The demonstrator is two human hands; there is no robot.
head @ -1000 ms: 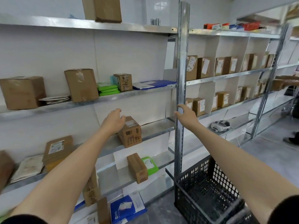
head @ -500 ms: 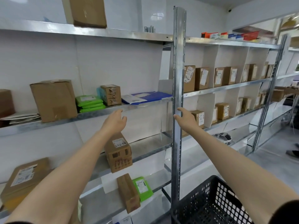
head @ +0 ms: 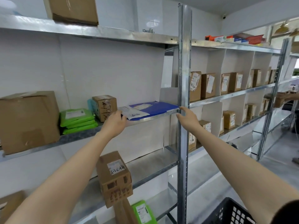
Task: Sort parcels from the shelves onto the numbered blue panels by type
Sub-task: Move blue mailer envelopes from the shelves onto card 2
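**Flat blue mailer under the left grip, not yet held**

I have the left grip up at the middle shelf. Its fingers lie fairly straight on the near left corner of the blue-and-white mailer, touching it, and I see no pinch. The right grip is spread and holds nothing, just beside the steel upright where the mailer's right end meets it. The mailer lies flat on the shelf, its edge slightly over the lip. The numbered blue panels are not in view.

I judge the upright to be the main hazard. The mailer's far end sits against it, so a sideways pull could snag there. The mailer looks thin and slick, so a one-corner pinch may let it droop and slip out. It may be two layered pieces, and lifting one could drag the other off the lip. The small scribbled box is just beside my left knuckles, and a careless sweep would knock it into the green packets.
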